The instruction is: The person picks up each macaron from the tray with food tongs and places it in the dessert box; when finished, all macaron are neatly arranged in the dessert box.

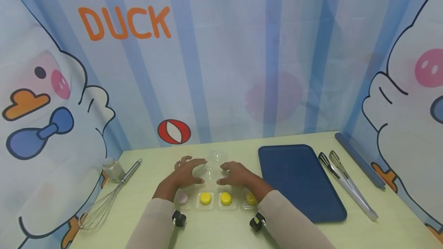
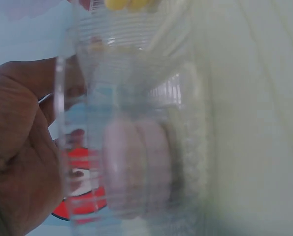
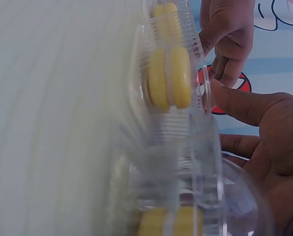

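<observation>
A row of clear plastic boxes stands nearest the person, each with a macaron. One macaron (image 1: 182, 198) is pale pink and the others, such as this macaron (image 1: 205, 198), are yellow. Beyond the row are clear plastic pieces, a rounded one (image 1: 217, 154) at the back and another (image 1: 212, 172) between the hands. My left hand (image 1: 185, 173) is at its left, fingers spread and bent. Across from it, my right hand (image 1: 238, 174) has its thumb and fingers apart, with nothing gripped. The right wrist view shows the box with a yellow macaron (image 3: 169, 78) in front of both hands.
A navy tray (image 1: 301, 183) lies right of the hands, with metal tongs (image 1: 349, 185) beside it. A dark blue roll (image 1: 360, 160) lies along the right edge. On the left are a whisk (image 1: 110, 197) and a small glass jar (image 1: 113, 170). A printed curtain (image 1: 221, 57) hangs behind the table.
</observation>
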A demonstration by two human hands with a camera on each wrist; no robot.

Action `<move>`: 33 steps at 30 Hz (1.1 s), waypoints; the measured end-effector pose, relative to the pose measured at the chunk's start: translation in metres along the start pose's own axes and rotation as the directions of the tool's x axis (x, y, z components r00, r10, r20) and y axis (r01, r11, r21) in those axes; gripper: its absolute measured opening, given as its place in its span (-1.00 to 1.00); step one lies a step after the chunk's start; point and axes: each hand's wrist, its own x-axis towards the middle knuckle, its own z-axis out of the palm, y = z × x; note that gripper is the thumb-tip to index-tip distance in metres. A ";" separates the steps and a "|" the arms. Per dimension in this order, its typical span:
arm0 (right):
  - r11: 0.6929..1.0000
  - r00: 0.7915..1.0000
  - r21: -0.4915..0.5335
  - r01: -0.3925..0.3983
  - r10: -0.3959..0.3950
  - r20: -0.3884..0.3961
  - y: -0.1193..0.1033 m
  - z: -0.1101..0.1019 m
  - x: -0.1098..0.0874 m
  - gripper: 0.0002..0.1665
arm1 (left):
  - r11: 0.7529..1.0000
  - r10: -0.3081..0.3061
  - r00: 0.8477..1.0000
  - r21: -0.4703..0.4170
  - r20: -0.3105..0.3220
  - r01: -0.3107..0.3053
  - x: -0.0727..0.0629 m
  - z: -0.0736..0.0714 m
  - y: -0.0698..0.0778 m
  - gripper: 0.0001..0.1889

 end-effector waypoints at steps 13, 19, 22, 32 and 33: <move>0.999 0.999 0.021 0.033 -0.032 -0.024 0.001 0.000 -0.002 -0.22 | 0.999 0.044 0.997 -0.006 -0.056 -0.045 0.001 0.004 0.007 -0.23; 0.991 0.997 0.123 0.053 -0.046 -0.059 0.005 -0.003 -0.005 -0.22 | 0.996 0.085 0.992 -0.022 -0.089 -0.088 0.002 0.004 0.014 -0.15; 0.982 0.996 0.179 0.055 -0.042 -0.076 0.004 -0.005 -0.007 -0.17 | 0.991 0.110 0.988 -0.058 -0.106 -0.116 0.002 0.004 0.019 -0.13; 0.963 0.979 0.242 0.122 -0.077 -0.190 0.003 -0.004 -0.009 -0.03 | 0.973 0.154 0.980 -0.156 -0.124 -0.172 0.002 0.004 0.032 0.02; 0.962 0.977 0.240 0.130 -0.083 -0.194 0.004 -0.004 -0.008 -0.02 | 0.972 0.148 0.982 -0.165 -0.120 -0.167 0.002 0.003 0.033 0.04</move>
